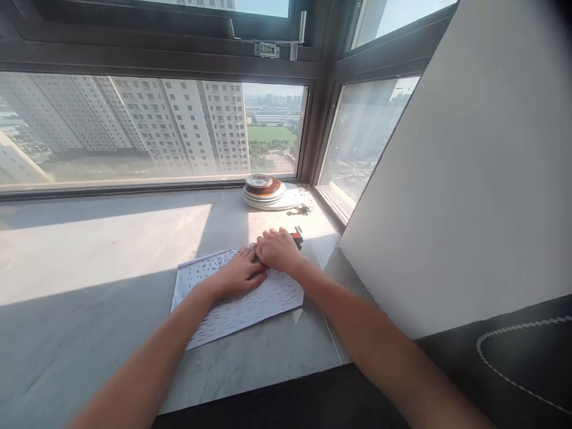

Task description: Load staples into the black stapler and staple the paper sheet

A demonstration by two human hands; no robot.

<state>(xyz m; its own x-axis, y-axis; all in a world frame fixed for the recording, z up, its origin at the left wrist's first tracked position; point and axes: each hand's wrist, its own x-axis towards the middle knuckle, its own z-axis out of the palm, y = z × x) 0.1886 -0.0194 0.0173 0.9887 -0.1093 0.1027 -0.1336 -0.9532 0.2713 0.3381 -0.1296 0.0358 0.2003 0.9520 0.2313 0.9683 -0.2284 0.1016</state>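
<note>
On paper (250, 313), left hand (239, 274) splays, right hand (277, 250) clasps dark object (298, 241).

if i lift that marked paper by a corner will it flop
It would probably flop, as the paper looks thin at its edges. It may slide easily, since the ledge looks smooth, but could crease if pulled while the left hand lies on it.

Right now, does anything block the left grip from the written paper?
Nothing visible does: the left grip rests on the paper. A black-and-orange object shows just right of the right grip; its hidden extent can't be told.
</note>
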